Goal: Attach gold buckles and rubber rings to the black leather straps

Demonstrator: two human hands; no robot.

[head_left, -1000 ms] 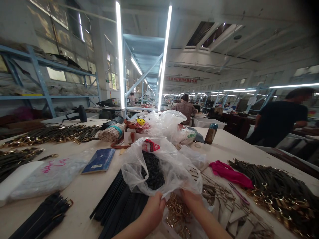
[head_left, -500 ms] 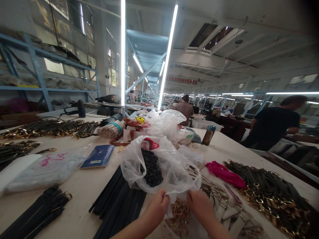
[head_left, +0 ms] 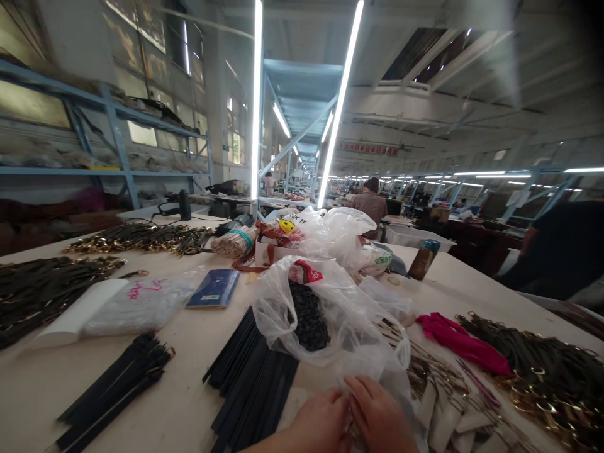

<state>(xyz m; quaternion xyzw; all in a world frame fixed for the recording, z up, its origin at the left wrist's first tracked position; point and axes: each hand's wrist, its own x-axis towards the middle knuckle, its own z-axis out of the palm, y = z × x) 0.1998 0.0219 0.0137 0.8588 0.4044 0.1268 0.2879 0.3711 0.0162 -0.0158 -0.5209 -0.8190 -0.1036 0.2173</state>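
My left hand (head_left: pixel 323 418) is closed at the mouth of a clear plastic bag (head_left: pixel 401 384), its fingertips partly hidden by the other hand. Against it presses my right hand (head_left: pixel 380 412), fingers bent together over the same gathered plastic. The gold metal pieces inside this bag are mostly covered by my hands. Just beyond stands an open white plastic bag (head_left: pixel 278 308) filled with small black pieces (head_left: pixel 309 314). Long black strips (head_left: pixel 257 384) lie left of my hands. On the right are pale straps with metal fittings (head_left: pixel 448 402).
A blue booklet (head_left: pixel 214 288), a bundle of black straps (head_left: pixel 117 384) and a packed clear bag (head_left: pixel 141 305) lie left. Pink cloth (head_left: pixel 462 340) and black straps with gold clasps (head_left: pixel 542 377) lie right. A bottle (head_left: pixel 423 259) stands behind. A person (head_left: pixel 557 251) is at the right edge.
My hands have come together from either side of the bag's opening, covering the gold pieces that showed between them. The view has turned left, so everything sits further right.
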